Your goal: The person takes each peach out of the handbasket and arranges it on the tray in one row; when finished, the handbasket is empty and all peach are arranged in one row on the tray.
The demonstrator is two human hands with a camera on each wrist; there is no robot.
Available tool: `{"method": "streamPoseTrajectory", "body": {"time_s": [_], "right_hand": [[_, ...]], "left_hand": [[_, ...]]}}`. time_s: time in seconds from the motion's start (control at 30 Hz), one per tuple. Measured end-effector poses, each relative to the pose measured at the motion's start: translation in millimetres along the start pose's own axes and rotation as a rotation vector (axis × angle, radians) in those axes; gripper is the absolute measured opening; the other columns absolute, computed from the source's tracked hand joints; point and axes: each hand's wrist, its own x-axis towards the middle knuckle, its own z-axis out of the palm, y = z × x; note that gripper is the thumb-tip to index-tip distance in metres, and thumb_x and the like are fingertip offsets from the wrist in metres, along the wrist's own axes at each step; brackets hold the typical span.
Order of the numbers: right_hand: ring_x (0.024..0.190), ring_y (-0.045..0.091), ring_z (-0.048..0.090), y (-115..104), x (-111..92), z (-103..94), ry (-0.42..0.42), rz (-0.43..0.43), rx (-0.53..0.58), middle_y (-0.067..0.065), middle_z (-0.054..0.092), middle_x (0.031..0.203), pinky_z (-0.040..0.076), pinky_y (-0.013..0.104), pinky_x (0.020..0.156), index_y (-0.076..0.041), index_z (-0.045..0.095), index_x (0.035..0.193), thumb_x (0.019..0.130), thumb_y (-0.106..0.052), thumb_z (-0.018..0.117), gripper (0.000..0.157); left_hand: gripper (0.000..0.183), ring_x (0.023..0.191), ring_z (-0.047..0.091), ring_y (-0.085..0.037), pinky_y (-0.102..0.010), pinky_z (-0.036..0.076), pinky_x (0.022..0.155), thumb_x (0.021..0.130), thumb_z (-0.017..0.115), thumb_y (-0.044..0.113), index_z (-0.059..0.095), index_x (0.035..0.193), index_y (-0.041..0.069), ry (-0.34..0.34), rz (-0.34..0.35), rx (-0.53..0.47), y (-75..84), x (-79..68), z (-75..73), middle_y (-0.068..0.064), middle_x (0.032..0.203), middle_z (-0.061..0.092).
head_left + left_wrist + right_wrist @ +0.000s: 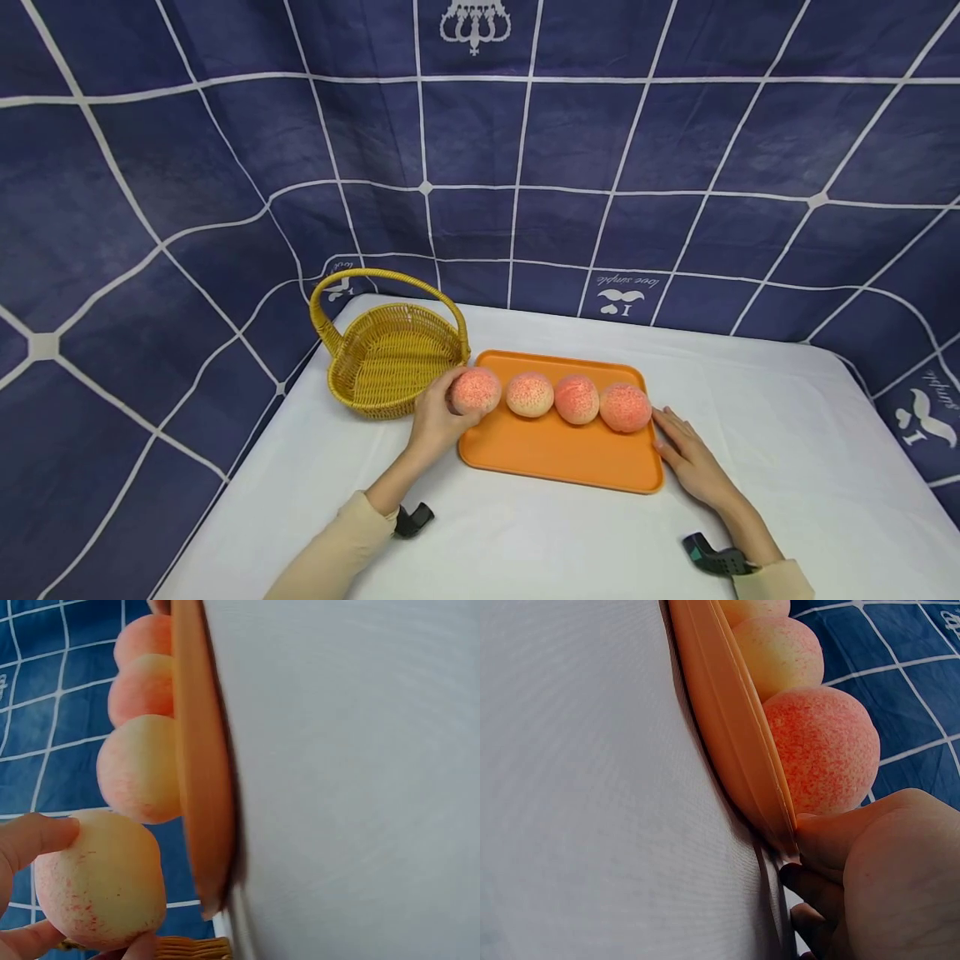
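Note:
My left hand [437, 421] grips a pink-and-yellow peach [477, 391], thumb on one side and fingers round the other. In the left wrist view this peach [105, 879] is raised off the orange tray [204, 750], by its left end. Three more peaches stay in a row on the tray [558, 458]: a paler one [529, 395], a redder one [577, 400] and a pink one [626, 407] at the right end. My right hand [693, 462] rests at the tray's right edge. Its thumb [821, 836] and fingertips touch the rim beside the end peach [825, 746].
A yellow wicker basket [356, 400] with a tall arched handle stands left of the tray, close behind my left hand. White cloth [750, 400] covers the table. Dark blue curtain with white lines [570, 225] hangs behind and at the sides.

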Motion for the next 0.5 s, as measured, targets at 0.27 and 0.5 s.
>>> {"method": "streamPoseTrajectory", "body": {"time_s": [0.27, 0.5], "right_hand": [[0.139, 0.057, 0.022, -1, 0, 0.5, 0.011, -0.022, -0.009, 0.035, 0.032, 0.149, -0.006, 0.005, 0.112, 0.005, 0.037, 0.146, 0.103, -0.018, 0.047, 0.05], [0.14, 0.056, 0.022, -1, 0, 0.1, 0.005, -0.015, -0.01, 0.035, 0.032, 0.15, -0.006, 0.007, 0.114, 0.004, 0.037, 0.147, 0.103, -0.019, 0.047, 0.051]], "left_hand": [[0.068, 0.12, 0.057, -0.036, -0.058, 0.036, 0.104, 0.069, 0.087, 0.012, 0.059, 0.131, 0.008, 0.0, -0.043, 0.037, -4.7, 4.9, 8.1, -0.016, 0.13, 0.062], [0.068, 0.122, 0.056, -0.035, -0.056, 0.038, 0.104, 0.068, 0.088, 0.013, 0.06, 0.13, 0.009, 0.004, -0.042, 0.05, -6.7, 10.9, 11.4, -0.014, 0.132, 0.061]]}}
